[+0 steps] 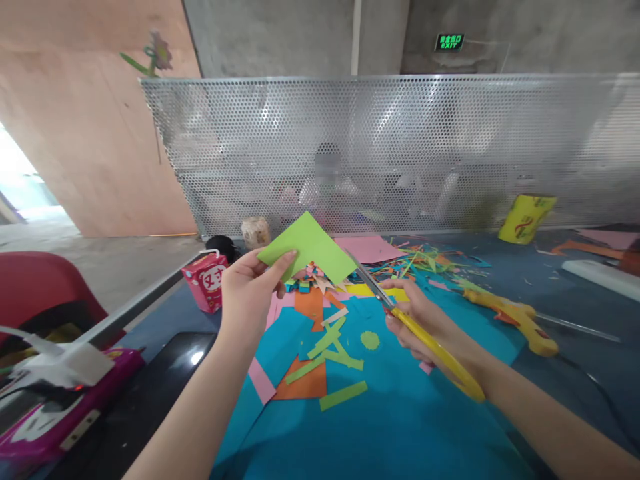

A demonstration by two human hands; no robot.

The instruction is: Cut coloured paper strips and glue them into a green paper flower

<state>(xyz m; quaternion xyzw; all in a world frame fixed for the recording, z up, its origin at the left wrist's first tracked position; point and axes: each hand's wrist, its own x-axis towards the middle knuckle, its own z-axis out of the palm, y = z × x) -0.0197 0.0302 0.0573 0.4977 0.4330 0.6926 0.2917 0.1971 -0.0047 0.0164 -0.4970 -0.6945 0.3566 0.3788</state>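
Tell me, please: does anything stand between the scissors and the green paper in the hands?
Nothing visible does. In the right hand, the scissors have their blades at the right corner of the green paper, whose left side the left hand holds.

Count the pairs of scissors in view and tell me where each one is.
1: the yellow-handled scissors, in the right hand, blades at the right edge of the green sheet. Others could be hidden under the paper scraps.

The left grip point(250, 290) pinches green paper point(317, 243) while the right grip point(417, 313) holds yellow-handled scissors point(420, 331) at the paper's edge.
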